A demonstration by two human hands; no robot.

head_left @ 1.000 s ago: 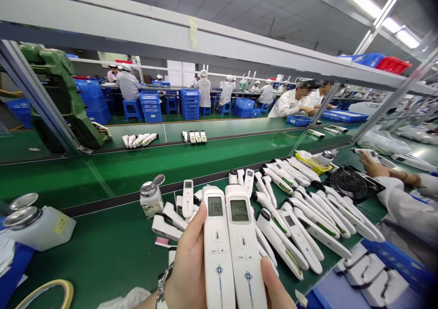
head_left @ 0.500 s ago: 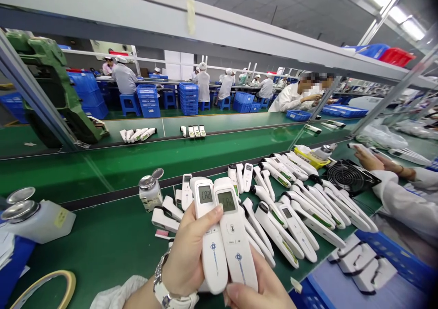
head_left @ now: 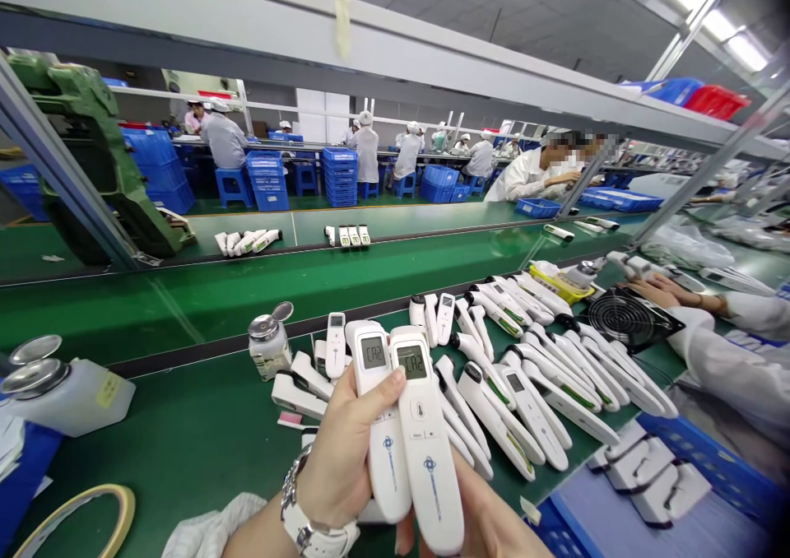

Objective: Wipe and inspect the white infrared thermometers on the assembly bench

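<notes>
My left hand (head_left: 346,451), wearing a white-strapped watch, is closed around two white infrared thermometers side by side, its thumb across them just below the screens. Both displays on the left thermometer (head_left: 390,476) and the right thermometer (head_left: 432,467) show characters that look like "CA2". At the lower end of the right one, my right hand (head_left: 494,517) is closed against its handle from behind and the side; most of its fingers are hidden. Many more white thermometers (head_left: 536,422) lie in rows on the green bench to the right, with several others (head_left: 302,389) behind my left hand.
A dispenser bottle (head_left: 270,348) stands behind, a larger one (head_left: 74,393) at left near a tape roll (head_left: 127,513). A black fan (head_left: 629,315) and a co-worker's hands (head_left: 663,290) are at right. A blue crate (head_left: 728,467) sits front right. An overhead shelf (head_left: 395,60) crosses above.
The right thermometer has shifted slightly lower, and its display now reads clearly. My right thumb has left its front. The co-worker's hands at right have moved down and left.
</notes>
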